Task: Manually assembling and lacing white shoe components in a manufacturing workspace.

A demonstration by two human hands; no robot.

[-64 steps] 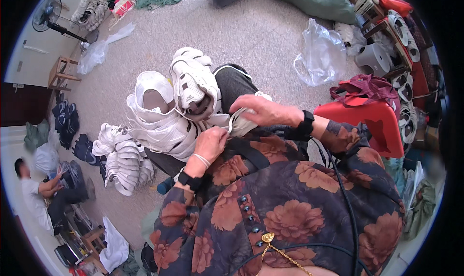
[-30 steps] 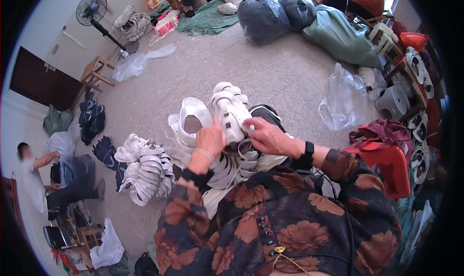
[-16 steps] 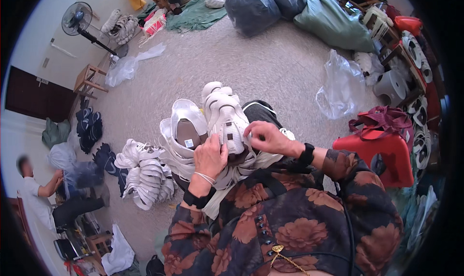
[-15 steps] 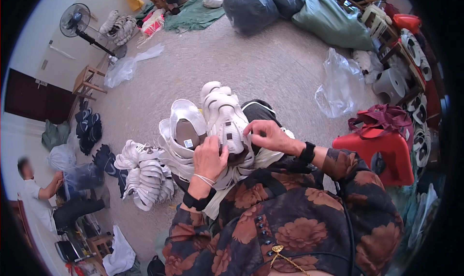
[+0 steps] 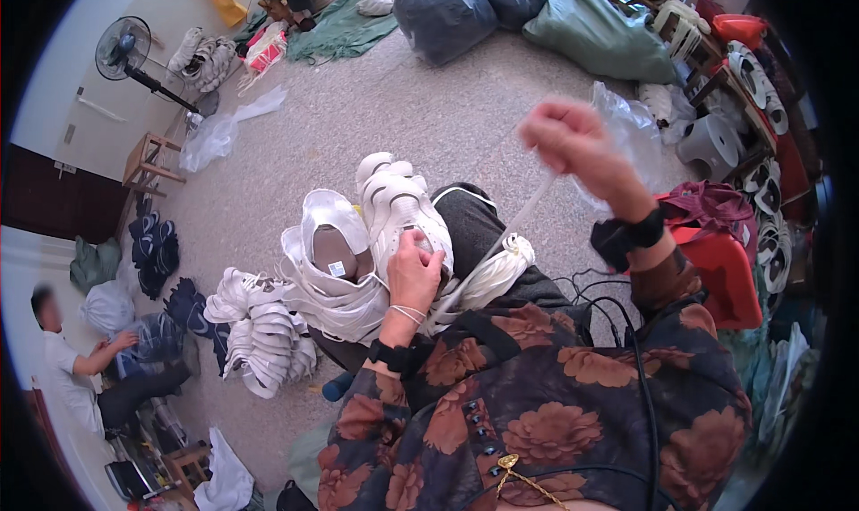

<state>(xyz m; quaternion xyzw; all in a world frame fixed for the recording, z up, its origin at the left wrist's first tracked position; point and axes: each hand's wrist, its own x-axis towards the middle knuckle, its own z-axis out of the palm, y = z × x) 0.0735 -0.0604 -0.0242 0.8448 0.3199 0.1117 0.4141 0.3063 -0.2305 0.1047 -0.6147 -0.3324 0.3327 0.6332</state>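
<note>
While the left hand [image 5: 414,274] presses closed fingers onto a white shoe [image 5: 403,211] on the lap, the right hand [image 5: 573,144] is raised, pinching a white lace [image 5: 528,208] drawn taut. A bundle of laces [image 5: 488,274] lies beside the shoe. White shoe uppers [image 5: 259,332] pile left; a red stool [image 5: 720,274] and clear bag [image 5: 631,131] crowd the right.

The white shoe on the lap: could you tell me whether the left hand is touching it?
Touching. The head view shows the left hand lying flat on the white shoe, fingers pressed against its upper, with no gap visible.
</note>
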